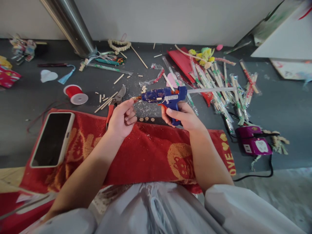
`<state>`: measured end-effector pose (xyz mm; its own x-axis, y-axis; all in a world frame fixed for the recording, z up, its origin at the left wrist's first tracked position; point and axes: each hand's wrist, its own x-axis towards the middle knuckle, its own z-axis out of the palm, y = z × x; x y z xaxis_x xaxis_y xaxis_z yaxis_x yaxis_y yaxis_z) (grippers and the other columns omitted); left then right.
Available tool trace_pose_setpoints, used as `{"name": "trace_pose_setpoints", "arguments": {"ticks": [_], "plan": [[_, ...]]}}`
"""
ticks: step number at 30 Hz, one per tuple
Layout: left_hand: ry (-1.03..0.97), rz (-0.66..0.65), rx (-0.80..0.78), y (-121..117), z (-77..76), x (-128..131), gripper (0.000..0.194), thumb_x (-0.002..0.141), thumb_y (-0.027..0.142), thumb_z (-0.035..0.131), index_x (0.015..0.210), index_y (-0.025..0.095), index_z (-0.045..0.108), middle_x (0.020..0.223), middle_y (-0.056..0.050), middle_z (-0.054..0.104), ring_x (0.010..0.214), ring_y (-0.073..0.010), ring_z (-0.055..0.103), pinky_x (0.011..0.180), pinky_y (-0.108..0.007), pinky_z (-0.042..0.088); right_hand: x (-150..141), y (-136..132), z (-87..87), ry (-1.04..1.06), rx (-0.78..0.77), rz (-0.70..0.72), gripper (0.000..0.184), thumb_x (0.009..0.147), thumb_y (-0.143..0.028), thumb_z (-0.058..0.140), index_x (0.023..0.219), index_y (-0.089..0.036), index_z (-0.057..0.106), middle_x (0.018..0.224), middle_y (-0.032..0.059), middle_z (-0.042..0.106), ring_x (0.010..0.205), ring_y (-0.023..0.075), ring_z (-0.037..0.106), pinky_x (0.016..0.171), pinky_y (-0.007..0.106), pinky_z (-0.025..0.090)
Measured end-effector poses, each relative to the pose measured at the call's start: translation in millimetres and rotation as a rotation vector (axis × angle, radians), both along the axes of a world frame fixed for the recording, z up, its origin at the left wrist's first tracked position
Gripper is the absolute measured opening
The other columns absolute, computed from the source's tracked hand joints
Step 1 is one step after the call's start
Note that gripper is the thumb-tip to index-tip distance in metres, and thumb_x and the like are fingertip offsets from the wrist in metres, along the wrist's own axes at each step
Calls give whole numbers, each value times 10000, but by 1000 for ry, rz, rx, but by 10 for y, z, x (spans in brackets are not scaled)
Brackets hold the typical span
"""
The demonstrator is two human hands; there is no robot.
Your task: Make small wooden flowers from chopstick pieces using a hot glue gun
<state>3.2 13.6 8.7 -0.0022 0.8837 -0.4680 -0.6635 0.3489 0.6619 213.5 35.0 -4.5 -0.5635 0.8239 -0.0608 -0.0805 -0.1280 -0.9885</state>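
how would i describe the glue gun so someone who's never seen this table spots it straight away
Start at the red towel along the near edge of the grey table. Just beyond it, the right hand holds the glue gun, nozzle toward the left hand. Its chunky blue body, orange trigger and long clear rod behind set it apart from the wrapped sticks nearby.

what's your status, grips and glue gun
Right grip holding blue glue gun. Left grip fingertips at nozzle, any held piece unclear. Clear glue stick protruding rearward. Pruning shears beside left grip.
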Motion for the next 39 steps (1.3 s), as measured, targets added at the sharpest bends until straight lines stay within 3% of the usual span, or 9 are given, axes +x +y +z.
{"name": "trace_pose_setpoints", "arguments": {"ticks": [7, 22, 33, 36, 39], "plan": [[27, -3, 6, 0, -4, -9, 176, 903, 175, 581, 736, 134, 620, 465, 97, 305, 341, -1, 234, 312, -104, 190, 17, 4, -10, -2, -3, -10, 327, 836, -483, 700, 805, -175, 593, 584, -33, 587, 489, 64, 507, 417, 204, 349], [12, -8, 3, -2, 6, 3, 215, 917, 160, 551, 715, 126, 619, 466, 92, 294, 337, -1, 230, 313, -108, 178, 35, 10, -26, -12, 11, 0, 326, 850, -485, 685, 800, -180, 580, 584, -35, 580, 494, 67, 504, 419, 211, 349], [42, 15, 4, 14, -13, -10, 131, 883, 173, 599, 766, 133, 644, 459, 100, 297, 337, -2, 234, 310, -109, 184, 45, 14, 23, -34, 27, -57, 380, 794, -540, 708, 806, -178, 593, 564, -34, 553, 475, 78, 474, 409, 224, 339], [54, 55, 2, 23, -32, -15, 150, 905, 168, 567, 792, 133, 658, 459, 99, 299, 338, -5, 230, 310, -112, 184, 71, 45, 40, -242, 160, -217, 357, 829, -535, 645, 840, -179, 617, 612, -17, 559, 516, 100, 492, 474, 249, 394], [82, 73, 13, 30, -56, -20, 136, 899, 182, 591, 793, 140, 666, 463, 100, 296, 339, -5, 232, 313, -114, 191, 127, 106, 16, -681, 442, -438, 254, 864, -420, 607, 925, -178, 653, 810, 57, 663, 734, 187, 615, 696, 342, 500]]}}
